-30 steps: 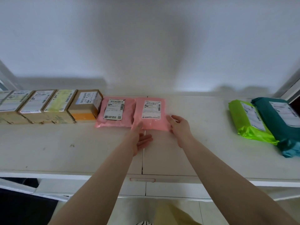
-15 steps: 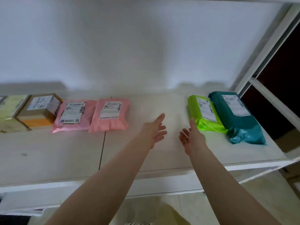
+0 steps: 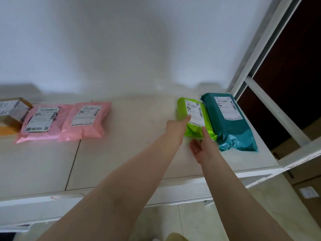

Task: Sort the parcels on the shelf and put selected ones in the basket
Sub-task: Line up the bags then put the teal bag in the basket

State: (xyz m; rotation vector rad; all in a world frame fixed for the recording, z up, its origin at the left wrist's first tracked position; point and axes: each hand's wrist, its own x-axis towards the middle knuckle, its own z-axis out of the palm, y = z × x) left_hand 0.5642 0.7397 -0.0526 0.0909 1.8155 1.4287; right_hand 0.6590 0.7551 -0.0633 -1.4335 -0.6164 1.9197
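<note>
Your green parcel (image 3: 194, 117) lies near the shelf's (image 3: 135, 153) right end, pressed against the teal parcel (image 3: 229, 120) that fills the space toward the right edge. Two pink parcels (image 3: 86, 120) and a cardboard box (image 3: 12, 113) sit well apart along the back toward the left end. Your left hand (image 3: 177, 127) now rests on the green parcel's left side, thumb on its label; your right hand (image 3: 203, 146) is loosely open, thumb touching its near end. Half a second ago both hovered short of it.
</note>
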